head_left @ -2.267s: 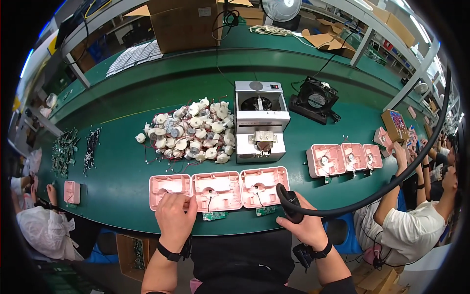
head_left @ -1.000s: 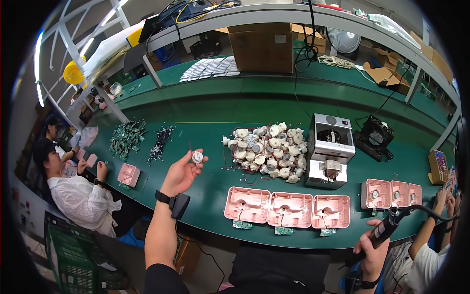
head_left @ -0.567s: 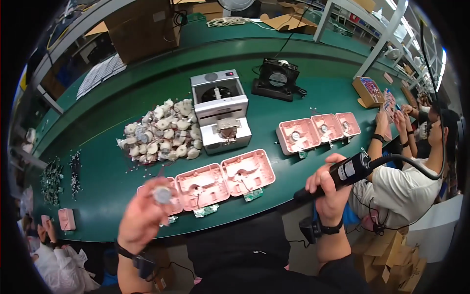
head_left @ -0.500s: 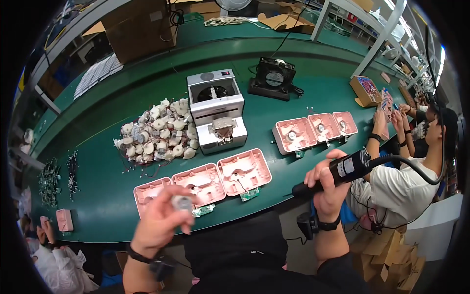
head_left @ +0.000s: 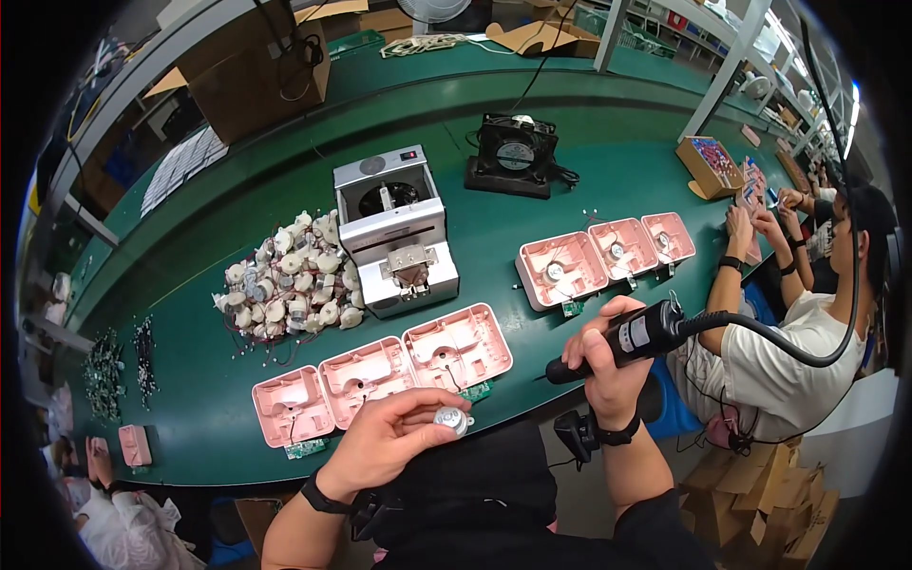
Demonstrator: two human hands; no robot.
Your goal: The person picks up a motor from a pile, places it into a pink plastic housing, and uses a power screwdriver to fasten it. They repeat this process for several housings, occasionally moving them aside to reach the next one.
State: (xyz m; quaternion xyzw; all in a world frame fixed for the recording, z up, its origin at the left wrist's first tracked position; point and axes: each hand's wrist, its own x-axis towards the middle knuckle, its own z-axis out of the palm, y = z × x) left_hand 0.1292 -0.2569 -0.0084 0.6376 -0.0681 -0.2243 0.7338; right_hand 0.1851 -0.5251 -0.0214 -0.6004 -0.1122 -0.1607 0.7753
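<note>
Between the thumb and fingers of my left hand (head_left: 389,439) is a small round silver motor (head_left: 450,420), held over the bench's front edge. My right hand (head_left: 613,366) is wrapped round a black electric screwdriver (head_left: 632,337); its bit points left and its cable runs off to the right. Just beyond my left hand stands a row of three pink plastic housings, the right one (head_left: 480,332) nearest the motor. Green circuit boards (head_left: 306,448) hang by wires at their near sides. My left hand covers part of the middle housing (head_left: 366,366).
A silver screw-feeding machine (head_left: 394,228) stands behind the housings, beside a pile of white-and-silver motors (head_left: 290,275). Three more pink housings with motors (head_left: 560,266) sit at right. Behind are a black fan (head_left: 516,157) and a parts box (head_left: 711,166). A co-worker (head_left: 788,332) works at right.
My left hand has moved right with the motor, from over the left housings to the right housing's near side. My right hand has shifted slightly left with the screwdriver. The view has turned a little.
</note>
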